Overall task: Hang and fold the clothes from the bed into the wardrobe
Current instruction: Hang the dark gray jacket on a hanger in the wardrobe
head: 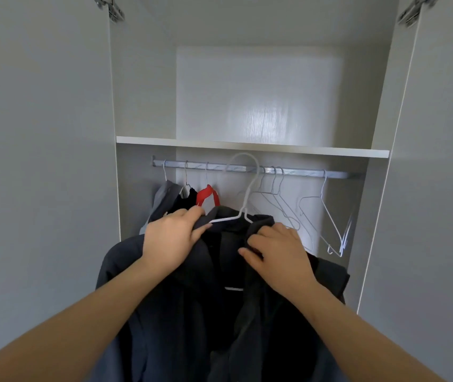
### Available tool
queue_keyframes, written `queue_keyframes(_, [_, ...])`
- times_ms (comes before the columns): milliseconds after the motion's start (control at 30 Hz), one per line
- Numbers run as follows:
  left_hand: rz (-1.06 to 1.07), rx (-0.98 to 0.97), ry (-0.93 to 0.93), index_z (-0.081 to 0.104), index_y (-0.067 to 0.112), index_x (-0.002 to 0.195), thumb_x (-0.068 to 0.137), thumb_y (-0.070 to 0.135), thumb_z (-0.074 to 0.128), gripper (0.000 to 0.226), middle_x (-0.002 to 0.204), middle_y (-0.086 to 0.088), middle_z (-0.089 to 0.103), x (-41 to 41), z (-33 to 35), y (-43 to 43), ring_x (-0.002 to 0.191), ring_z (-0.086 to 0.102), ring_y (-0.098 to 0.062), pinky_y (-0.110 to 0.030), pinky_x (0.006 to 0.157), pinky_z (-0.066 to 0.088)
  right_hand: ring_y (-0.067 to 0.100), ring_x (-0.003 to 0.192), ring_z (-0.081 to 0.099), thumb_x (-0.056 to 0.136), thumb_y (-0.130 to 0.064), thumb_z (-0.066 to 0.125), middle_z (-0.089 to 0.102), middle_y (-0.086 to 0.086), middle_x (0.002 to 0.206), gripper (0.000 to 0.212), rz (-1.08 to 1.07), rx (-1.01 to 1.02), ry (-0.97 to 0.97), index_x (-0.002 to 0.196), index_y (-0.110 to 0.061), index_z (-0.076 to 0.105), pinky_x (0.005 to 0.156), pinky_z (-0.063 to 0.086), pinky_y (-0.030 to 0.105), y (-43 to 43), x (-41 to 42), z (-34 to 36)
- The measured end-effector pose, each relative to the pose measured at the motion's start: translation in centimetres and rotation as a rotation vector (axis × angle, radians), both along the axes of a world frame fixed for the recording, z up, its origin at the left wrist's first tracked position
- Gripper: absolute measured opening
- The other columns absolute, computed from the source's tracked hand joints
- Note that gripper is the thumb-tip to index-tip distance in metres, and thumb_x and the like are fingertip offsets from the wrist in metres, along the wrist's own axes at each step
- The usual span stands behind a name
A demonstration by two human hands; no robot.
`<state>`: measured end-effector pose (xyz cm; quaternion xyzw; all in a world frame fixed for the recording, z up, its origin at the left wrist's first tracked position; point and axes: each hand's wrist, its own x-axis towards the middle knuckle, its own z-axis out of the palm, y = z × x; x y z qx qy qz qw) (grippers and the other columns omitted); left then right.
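- Standing at the open wardrobe (pixel 148 92), you hold a dark jacket (pixel 181 312) on a white hanger (pixel 225 219) just in front of the rail (pixel 308 173).
- Your left hand (pixel 173 238) grips the jacket's collar beside the hanger's shoulder, fingers curled over the cloth.
- Your right hand (pixel 280 252) pinches a fold of the fabric on the other side of the collar.
- The hanger's hook rises across the rail; whether it rests on it cannot be told.
- Left on the rail hang a grey garment (pixel 164 199), a black one and a red one (pixel 206 195); bare wire hangers (pixel 330 216) hang to the right.
- A white shelf (pixel 247 146) runs above the rail, and pale doors (pixel 40 133) stand open at both sides.
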<state>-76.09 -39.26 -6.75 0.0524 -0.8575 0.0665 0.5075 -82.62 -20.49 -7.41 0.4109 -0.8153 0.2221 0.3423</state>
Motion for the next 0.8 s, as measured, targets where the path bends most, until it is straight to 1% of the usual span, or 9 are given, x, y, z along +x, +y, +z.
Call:
queue_keyframes(33, [-0.014, 0.065, 0.03, 0.066, 0.016, 0.081, 0.072, 0.03, 0.079, 0.021, 0.059, 0.0, 0.062, 0.2, -0.1, -0.2, 0.049, 0.061, -0.022, -0.025, 0.036, 0.038, 0.021, 0.087, 0.054, 0.084, -0.038, 0.065, 0.058, -0.004, 0.089, 0.012, 0.003, -0.016, 0.028, 0.085, -0.026, 0.065, 0.078, 0.036, 0.029, 0.5, -0.4, -0.5])
queue_keyframes(100, [-0.035, 0.2, 0.033, 0.065, 0.019, 0.089, 0.081, 0.035, 0.068, 0.019, 0.068, 0.001, 0.064, 0.7, -0.1, -0.4, 0.061, 0.063, -0.022, -0.026, 0.043, 0.039, 0.023, 0.112, 0.045, 0.083, -0.047, 0.06, 0.049, 0.0, 0.122, 0.043, -0.026, -0.109, -0.173, 0.121, -0.029, 0.054, 0.096, 0.032, 0.037, 1.3, -1.1, -1.2])
queue_keyframes(200, [-0.078, 0.234, 0.096, 0.065, 0.021, 0.093, 0.083, 0.036, 0.066, 0.018, 0.071, 0.002, 0.066, 0.9, 0.0, -0.8, 0.065, 0.063, -0.022, -0.019, 0.046, 0.03, 0.027, 0.125, 0.038, 0.077, -0.055, 0.062, 0.039, 0.005, 0.14, 0.074, -0.151, -0.223, -0.223, 0.139, -0.023, 0.036, 0.103, 0.032, 0.043, 2.4, -2.5, -1.4])
queue_keyframes(233, [-0.101, 0.226, 0.105, 0.066, 0.02, 0.093, 0.083, 0.035, 0.066, 0.018, 0.071, 0.002, 0.066, 1.1, 0.2, -0.9, 0.065, 0.064, -0.022, -0.017, 0.046, 0.029, 0.027, 0.121, 0.044, 0.077, -0.058, 0.061, 0.046, 0.005, 0.133, 0.074, -0.209, -0.19, -0.237, 0.138, -0.022, 0.038, 0.1, 0.035, 0.041, 2.7, -3.1, -1.3])
queue_keyframes(300, [-0.147, 0.189, 0.096, 0.067, 0.018, 0.09, 0.083, 0.041, 0.059, 0.025, 0.07, 0.002, 0.066, 1.3, 0.4, -0.7, 0.062, 0.064, -0.02, -0.017, 0.044, 0.033, 0.026, 0.1, 0.059, 0.082, -0.062, 0.051, 0.06, 0.0, 0.098, 0.052, -0.307, -0.066, -0.282, 0.114, -0.022, 0.047, 0.078, 0.04, 0.035, 2.9, -3.6, -1.2])
queue_keyframes(400, [-0.181, 0.083, 0.053, 0.07, 0.017, 0.084, 0.082, 0.043, 0.046, 0.036, 0.066, 0.002, 0.064, 1.0, 0.0, 0.7, 0.058, 0.064, -0.017, -0.022, 0.042, 0.044, 0.023, 0.075, 0.059, 0.089, -0.06, 0.039, 0.044, -0.008, 0.066, 0.036, -0.298, 0.01, -0.335, 0.085, -0.025, 0.036, 0.055, 0.031, 0.029, 1.9, -3.3, -1.6])
queue_keyframes(533, [-0.197, 0.024, -0.051, 0.071, 0.018, 0.082, 0.083, 0.041, 0.045, 0.035, 0.064, 0.004, 0.062, 0.4, -1.1, 1.5, 0.057, 0.062, -0.012, -0.016, 0.043, 0.037, 0.016, 0.065, 0.046, 0.091, -0.055, 0.04, 0.043, -0.012, 0.066, 0.028, -0.211, -0.057, -0.389, 0.081, -0.029, 0.036, 0.053, 0.031, 0.027, 0.7, -2.9, -2.1])
queue_keyframes(700, [-0.144, 0.305, -0.242, 0.067, 0.014, 0.105, 0.089, 0.021, 0.058, 0.02, 0.096, -0.003, 0.053, -0.5, -1.3, -0.4, 0.098, 0.051, -0.024, -0.03, 0.079, 0.042, 0.019, 0.076, 0.056, 0.092, -0.053, 0.042, 0.06, -0.003, 0.084, 0.031, -0.239, -0.045, -0.525, 0.091, -0.023, 0.049, 0.064, 0.038, 0.03, 1.9, -4.2, -2.7])
queue_keyframes(800, [-0.034, 0.563, -0.233, 0.065, 0.012, 0.092, 0.089, 0.012, 0.054, 0.011, 0.085, 0.001, 0.046, -0.6, -1.1, -0.7, 0.081, 0.052, -0.022, -0.027, 0.064, 0.037, 0.019, 0.073, 0.054, 0.093, -0.053, 0.04, 0.055, -0.004, 0.079, 0.032, -0.294, -0.008, -0.515, 0.09, -0.021, 0.046, 0.062, 0.037, 0.03, 2.0, -4.0, -4.0])
